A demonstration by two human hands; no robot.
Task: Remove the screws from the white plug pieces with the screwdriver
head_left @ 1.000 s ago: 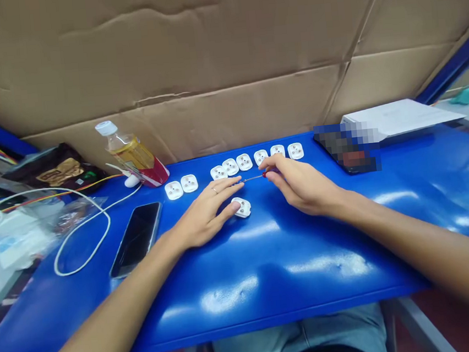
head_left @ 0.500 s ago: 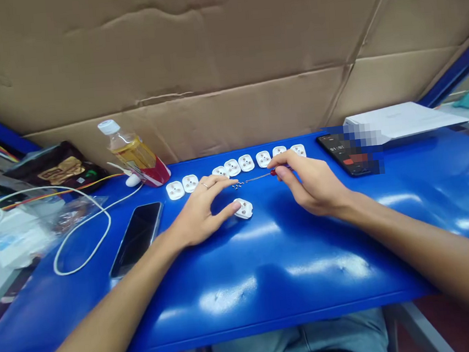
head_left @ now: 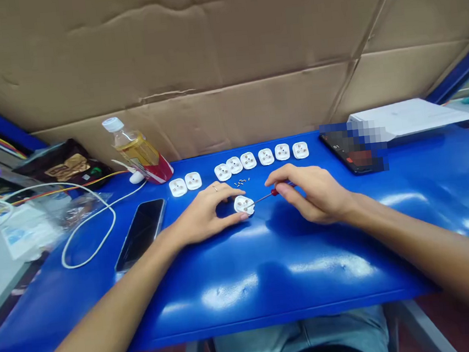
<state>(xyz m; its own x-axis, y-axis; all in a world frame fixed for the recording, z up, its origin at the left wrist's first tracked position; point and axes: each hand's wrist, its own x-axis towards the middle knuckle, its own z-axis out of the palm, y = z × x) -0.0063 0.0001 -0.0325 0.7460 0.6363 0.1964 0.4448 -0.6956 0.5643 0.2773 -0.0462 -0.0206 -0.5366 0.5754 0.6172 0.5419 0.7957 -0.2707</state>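
Hands apart, left hand (head_left: pixel 205 215) clamped on a white three-hole plug body (head_left: pixel 244 204), right hand (head_left: pixel 314 193) pinching a red-handled screwdriver (head_left: pixel 267 195), tip hard to make out against the plug

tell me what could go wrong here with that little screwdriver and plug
The small screwdriver in the right hand could slip off the white plug base and jab the left hand pinning it. The tiny metal bits lying loose nearby could get knocked and scatter across the glossy blue table.

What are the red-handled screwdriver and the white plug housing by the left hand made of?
The screwdriver seems glossy red plastic at the handle, shiny steel at the shaft. The plug housing looks like smooth opaque white plastic, though small here.
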